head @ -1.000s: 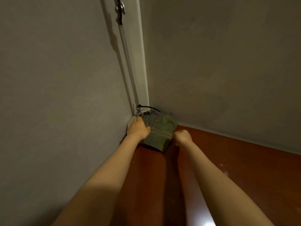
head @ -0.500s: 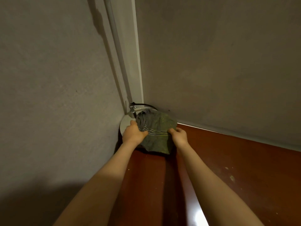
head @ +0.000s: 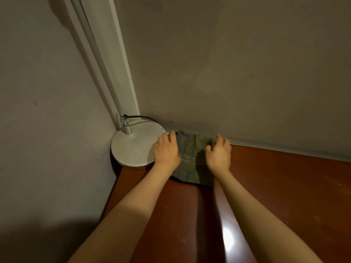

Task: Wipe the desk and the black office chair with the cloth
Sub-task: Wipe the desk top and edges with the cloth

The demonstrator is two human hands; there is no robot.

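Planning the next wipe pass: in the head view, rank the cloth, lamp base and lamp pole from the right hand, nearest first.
1. cloth, directly under the right hand.
2. lamp base, to the left.
3. lamp pole, in the far-left corner.

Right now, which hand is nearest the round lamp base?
The left hand, right beside the lamp base; the right hand rests on the far side of the cloth.

My grey-green cloth (head: 191, 158), crossed by thin dark and pale stripes, lies rumpled on the glossy red-brown surface (head: 284, 186) at its far edge, touching the wall (head: 247, 73) near the far left corner. Pale specks dot the surface nearer to me.
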